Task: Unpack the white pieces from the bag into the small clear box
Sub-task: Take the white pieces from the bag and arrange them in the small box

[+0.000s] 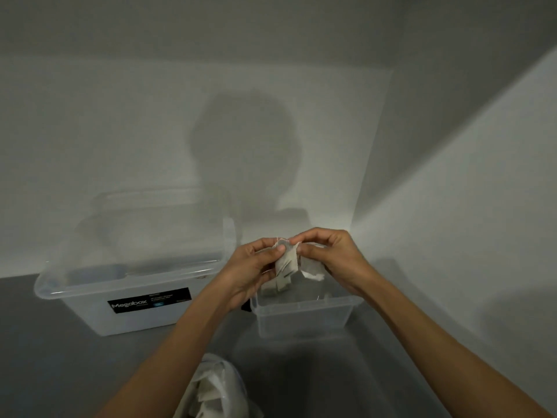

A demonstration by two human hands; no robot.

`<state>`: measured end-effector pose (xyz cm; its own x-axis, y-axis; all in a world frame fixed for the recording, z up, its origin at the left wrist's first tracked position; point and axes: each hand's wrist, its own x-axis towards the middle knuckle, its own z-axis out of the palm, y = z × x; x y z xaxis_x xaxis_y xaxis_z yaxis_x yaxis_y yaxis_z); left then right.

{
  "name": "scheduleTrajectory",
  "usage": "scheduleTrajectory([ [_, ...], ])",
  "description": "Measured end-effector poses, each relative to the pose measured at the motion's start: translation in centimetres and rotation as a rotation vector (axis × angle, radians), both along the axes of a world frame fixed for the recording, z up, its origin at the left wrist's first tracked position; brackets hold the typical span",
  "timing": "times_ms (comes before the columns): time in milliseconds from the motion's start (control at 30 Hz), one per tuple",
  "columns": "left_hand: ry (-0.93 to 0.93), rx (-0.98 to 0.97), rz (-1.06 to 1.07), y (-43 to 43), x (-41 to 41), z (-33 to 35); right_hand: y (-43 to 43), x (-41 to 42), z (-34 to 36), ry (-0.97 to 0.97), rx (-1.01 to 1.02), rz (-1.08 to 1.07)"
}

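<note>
I hold a clump of white pieces (285, 267) just above the small clear box (301, 322). My left hand (250, 268) curls round its side with the thumb pressed against it, and my right hand (333, 256) pinches the top edge between thumb and fingertips. The pieces look light, soft and limp, like thin fabric or paper, so they will likely cling together. I'd take one by a free corner and peel gently. One may lie in the box, though the dim view blurs that. The bag (211, 387) sits nearer me on the grey table (45, 342), with more pieces inside.
</note>
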<state>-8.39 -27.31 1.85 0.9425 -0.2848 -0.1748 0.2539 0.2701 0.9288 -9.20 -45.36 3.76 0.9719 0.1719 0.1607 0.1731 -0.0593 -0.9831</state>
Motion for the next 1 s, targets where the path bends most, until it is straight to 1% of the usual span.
scheduleTrajectory([
  [67, -0.049, 0.092, 0.08, -0.4, 1.3, -0.3, -1.6, 1.8, 0.1, 0.028, -0.037, 0.008],
  [100, -0.088, 0.159, 0.124, -0.4, 2.0, -0.6, -2.4, 2.9, 0.1, 0.031, -0.11, 0.017],
  [133, -0.131, 0.243, 0.158, -0.3, 2.7, -0.9, -3.2, 3.8, 0.1, 0.02, -0.234, 0.027],
  [200, -0.228, 0.449, 0.176, -0.3, 4.0, -1.7, -4.0, 5.9, -0.2, -0.034, -0.569, 0.046],
  [267, -0.322, 0.677, 0.14, -0.7, 5.1, -2.7, -3.6, 7.9, -1.4, -0.094, -0.878, 0.093],
  [300, -0.359, 0.781, 0.112, -1.1, 5.6, -3.2, -3.2, 8.9, -2.4, -0.107, -0.993, 0.121],
  [400, -0.422, 1.031, 0.039, -2.9, 7.1, -4.9, -1.9, 10.9, -5.9, -0.094, -1.246, 0.158],
  [467, -0.411, 1.159, 0.038, -4.1, 8.1, -6.0, -1.4, 11.3, -7.2, -0.104, -1.361, 0.168],
  [533, -0.38, 1.233, 0.04, -5.0, 8.8, -7.2, -1.0, 11.6, -8.0, -0.095, -1.449, 0.175],
  [633, -0.307, 1.298, 0.047, -6.2, 9.5, -8.9, -0.7, 12.1, -9.2, -0.093, -1.527, 0.193],
  [700, -0.281, 1.331, 0.048, -6.9, 9.9, -9.8, -0.6, 12.4, -9.8, -0.086, -1.523, 0.196],
  [833, -0.311, 1.432, -0.011, -8.3, 9.7, -10.1, -0.4, 12.5, -10.4, -0.09, -1.51, 0.189],
  [1000, -0.355, 1.645, -0.039, -8.5, 9.8, -10.3, -0.8, 12.5, -10.8, -0.083, -1.485, 0.164],
])
